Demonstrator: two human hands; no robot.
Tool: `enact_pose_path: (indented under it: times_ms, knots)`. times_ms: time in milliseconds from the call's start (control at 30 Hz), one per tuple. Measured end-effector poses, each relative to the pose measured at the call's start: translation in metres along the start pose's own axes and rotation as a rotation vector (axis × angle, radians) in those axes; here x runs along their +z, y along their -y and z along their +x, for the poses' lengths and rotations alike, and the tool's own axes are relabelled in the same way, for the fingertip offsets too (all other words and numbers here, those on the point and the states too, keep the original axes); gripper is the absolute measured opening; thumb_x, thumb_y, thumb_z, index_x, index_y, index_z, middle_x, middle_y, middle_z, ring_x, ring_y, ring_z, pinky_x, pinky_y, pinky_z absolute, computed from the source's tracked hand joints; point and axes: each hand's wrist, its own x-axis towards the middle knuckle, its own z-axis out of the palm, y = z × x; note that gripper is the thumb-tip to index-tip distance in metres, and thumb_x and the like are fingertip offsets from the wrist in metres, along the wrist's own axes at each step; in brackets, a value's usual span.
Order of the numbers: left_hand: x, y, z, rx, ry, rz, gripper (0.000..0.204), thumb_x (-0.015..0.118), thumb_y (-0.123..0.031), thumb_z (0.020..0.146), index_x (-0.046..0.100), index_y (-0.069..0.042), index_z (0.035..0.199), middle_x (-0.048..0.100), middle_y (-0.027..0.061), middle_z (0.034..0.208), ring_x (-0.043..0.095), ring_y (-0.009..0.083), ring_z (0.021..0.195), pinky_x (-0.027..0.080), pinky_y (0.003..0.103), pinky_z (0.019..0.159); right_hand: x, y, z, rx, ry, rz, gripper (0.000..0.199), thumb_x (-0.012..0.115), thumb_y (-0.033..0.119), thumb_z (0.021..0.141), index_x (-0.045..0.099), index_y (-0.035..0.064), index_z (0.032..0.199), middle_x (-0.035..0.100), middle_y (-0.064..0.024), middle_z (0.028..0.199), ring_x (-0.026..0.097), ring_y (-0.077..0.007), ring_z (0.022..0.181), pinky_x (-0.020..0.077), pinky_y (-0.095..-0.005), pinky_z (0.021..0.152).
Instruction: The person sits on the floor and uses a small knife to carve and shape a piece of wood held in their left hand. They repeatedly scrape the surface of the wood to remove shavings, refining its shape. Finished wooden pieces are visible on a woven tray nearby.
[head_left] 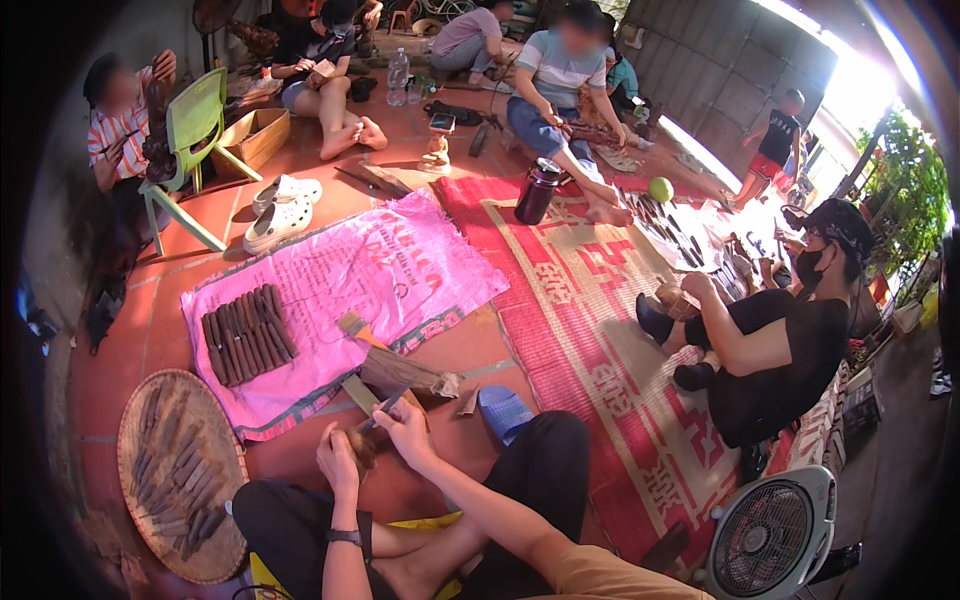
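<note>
I sit cross-legged, with both hands close together above my lap. My left hand (338, 457) is closed round a small brown carved wooden piece (362, 448); its shape is partly hidden by my fingers. My right hand (404, 432) grips a slim dark tool (393, 398) beside that piece; whether it is a knife or a chisel I cannot tell. Just beyond my hands lies a rough wooden block (408, 374). A flat brush (357, 327) rests at its far end. To the right of the block is a blue slipper (504, 414).
A round woven tray (128, 440) of dark wooden pieces lies at left. Brown sticks (247, 335) stand in rows on a pink sack (340, 250). A red patterned mat (570, 350) and a fan (770, 530) are at right. Several people sit around, one person (780, 345) nearby.
</note>
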Motion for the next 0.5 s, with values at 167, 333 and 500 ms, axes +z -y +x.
enact_pose_path:
  times_ms: [167, 333, 500]
  knots:
    - [-0.001, 0.009, 0.004, -0.013, 0.004, 0.011, 0.048, 0.045, -0.03, 0.088, 0.063, 0.005, 0.115, 0.064, 0.0279, 0.109, 0.059, 0.0389, 0.104, 0.042, 0.043, 0.095, 0.0, 0.004, 0.001, 0.001, 0.033, -0.157, 0.009, 0.063, 0.003, 0.09, 0.06, -0.0028, 0.097, 0.065, -0.0039, 0.088, 0.06, -0.009, 0.078, 0.0488, -0.0246, 0.072]
    - [-0.002, 0.0, -0.001, -0.032, 0.006, 0.022, 0.048, 0.045, -0.03, 0.088, 0.063, 0.005, 0.115, 0.063, 0.0283, 0.111, 0.058, 0.0395, 0.107, 0.041, 0.043, 0.097, 0.002, -0.001, -0.001, -0.021, 0.002, -0.12, 0.011, 0.063, 0.003, 0.09, 0.06, -0.0031, 0.098, 0.065, -0.0042, 0.087, 0.06, -0.0087, 0.077, 0.0483, -0.0244, 0.07]
    - [0.002, 0.011, 0.005, 0.001, 0.004, -0.001, 0.047, 0.045, -0.029, 0.088, 0.063, 0.005, 0.115, 0.063, 0.0285, 0.109, 0.058, 0.0401, 0.105, 0.041, 0.044, 0.096, -0.003, 0.001, 0.003, -0.019, 0.076, -0.157, 0.011, 0.063, 0.004, 0.09, 0.06, -0.0031, 0.097, 0.066, -0.0048, 0.086, 0.061, -0.0085, 0.076, 0.0478, -0.0241, 0.068]
